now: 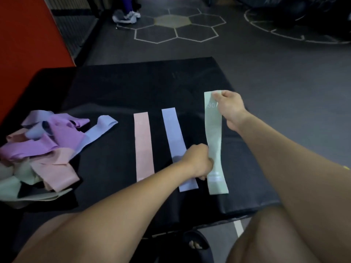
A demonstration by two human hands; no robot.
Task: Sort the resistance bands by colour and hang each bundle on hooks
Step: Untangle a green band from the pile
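The green resistance band (215,143) is pinched at its far end by the right hand (230,108) and gripped near its near end by the left hand (199,161). It is laid on the black mat (117,88), just right of the blue band (175,141) and pink band (143,147). The unsorted band pile (43,149) is left at the mat's left side.

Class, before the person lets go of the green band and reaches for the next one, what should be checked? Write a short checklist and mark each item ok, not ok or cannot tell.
1. Green band flat on the black mat: not ok, far end raised.
2. Right hand grip on far end: ok.
3. Left hand grip on near part: ok.
4. Pink band, blue band and green band apart: ok.
5. Unsorted pile left to sort: ok.
6. Hooks nearby: cannot tell.
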